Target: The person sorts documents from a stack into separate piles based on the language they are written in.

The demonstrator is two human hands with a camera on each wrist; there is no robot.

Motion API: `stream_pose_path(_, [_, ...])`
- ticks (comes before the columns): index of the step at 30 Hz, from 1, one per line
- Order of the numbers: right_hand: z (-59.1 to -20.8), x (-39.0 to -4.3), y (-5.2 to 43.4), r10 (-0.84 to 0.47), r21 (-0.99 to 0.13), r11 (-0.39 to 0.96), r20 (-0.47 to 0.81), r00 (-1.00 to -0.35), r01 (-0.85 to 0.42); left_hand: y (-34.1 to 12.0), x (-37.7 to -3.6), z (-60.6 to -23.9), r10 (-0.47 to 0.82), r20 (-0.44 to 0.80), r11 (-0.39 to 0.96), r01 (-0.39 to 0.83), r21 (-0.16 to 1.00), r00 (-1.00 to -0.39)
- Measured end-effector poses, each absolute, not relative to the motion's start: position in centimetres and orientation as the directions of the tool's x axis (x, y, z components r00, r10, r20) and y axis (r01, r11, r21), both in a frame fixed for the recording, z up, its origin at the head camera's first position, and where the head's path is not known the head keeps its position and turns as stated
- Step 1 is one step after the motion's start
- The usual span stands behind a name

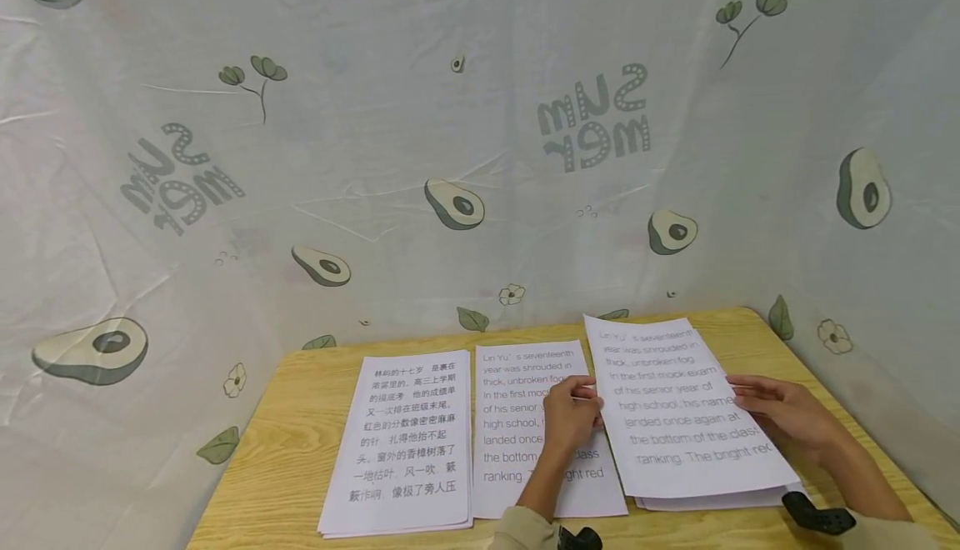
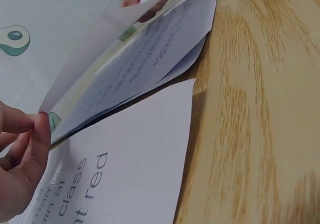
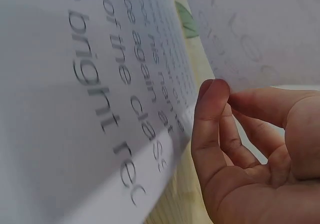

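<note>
Both hands pinch the top sheet (image 1: pixel 686 404): my left hand (image 1: pixel 572 418) at one edge, right hand (image 1: pixel 780 417) opposite. I'd lift evenly, off the stack (image 1: pixel 720 500) near the desk's (image 1: pixel 285 458) right edge.

Both forearms reach forward. The left hand (image 1: pixel 570 417) has fingers curled in a pinch; the right hand (image 1: pixel 780 412) pinches between thumb and forefinger.

Soft, even, shadowless light throughout; wide-angle bending at the head view's edges, and close-range blur in both wrist views.
</note>
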State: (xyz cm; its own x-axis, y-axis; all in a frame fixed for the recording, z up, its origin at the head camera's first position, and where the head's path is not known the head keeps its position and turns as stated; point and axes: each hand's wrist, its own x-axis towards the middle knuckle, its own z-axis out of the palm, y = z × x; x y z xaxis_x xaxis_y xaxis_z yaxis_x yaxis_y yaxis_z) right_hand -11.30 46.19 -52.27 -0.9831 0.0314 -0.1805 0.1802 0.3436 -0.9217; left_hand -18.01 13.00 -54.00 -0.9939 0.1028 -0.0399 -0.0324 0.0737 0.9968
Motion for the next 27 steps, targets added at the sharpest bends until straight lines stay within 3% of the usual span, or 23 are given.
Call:
stream_pose_path(11, [-52.2,-11.8,47.5,0.112,-0.84,0.493,-0.198,-0.974,0.228,15.4,-18.1,-54.5,0.112,-0.035,0.115,-0.022,0.993,-0.993])
stream_pose_path(23, [-53.0,-11.9,47.6,0.139,-0.81,0.542,-0.178,-0.974,0.226,15.8,-18.0,-54.9,0.124,-0.056,0.166,-0.035,0.985,-0.991])
stream_pose_path(27, [-52.3,-11.4,47.3,0.155,-0.72,0.671,-0.1,-0.983,0.179,14.9,-18.0,-54.4,0.138,-0.024,0.195,0.003,0.981,-0.99])
